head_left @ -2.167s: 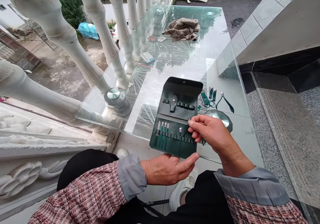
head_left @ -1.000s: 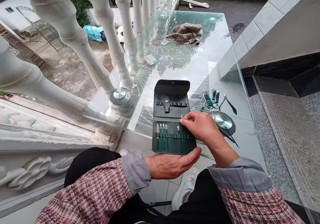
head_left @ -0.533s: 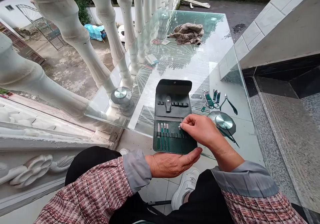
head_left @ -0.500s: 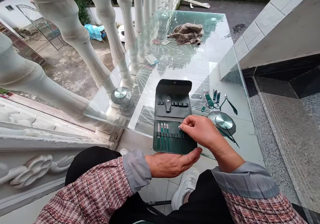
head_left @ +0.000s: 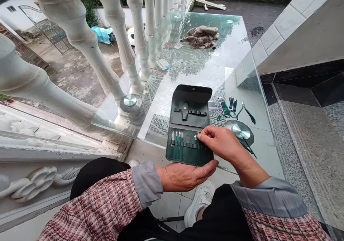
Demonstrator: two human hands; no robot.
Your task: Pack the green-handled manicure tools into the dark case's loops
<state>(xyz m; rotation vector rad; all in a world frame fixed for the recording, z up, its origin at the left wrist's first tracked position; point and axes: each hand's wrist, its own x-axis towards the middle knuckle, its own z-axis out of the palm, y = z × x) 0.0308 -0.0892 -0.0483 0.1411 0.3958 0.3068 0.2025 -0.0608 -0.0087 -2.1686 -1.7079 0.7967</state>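
The right hand (head_left: 223, 143) pinches a small steel tool (head_left: 196, 139) between thumb and forefinger, at the loops of an open green leather pouch (head_left: 189, 157) lying on a glass table (head_left: 228, 29). The left hand (head_left: 183, 177) lies flat, fingers together, at the pouch's near edge. Nippers (head_left: 246, 112) lie farther right, beyond the pouch.

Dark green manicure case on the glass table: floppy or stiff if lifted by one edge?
Probably floppy at the fold: the dark green leather manicure case lies open and flat, with a crease across its middle. The steel tools in its loops likely weight the lower panel, so it may sag that way. It may also slide if pushed on the smooth glass tabletop.
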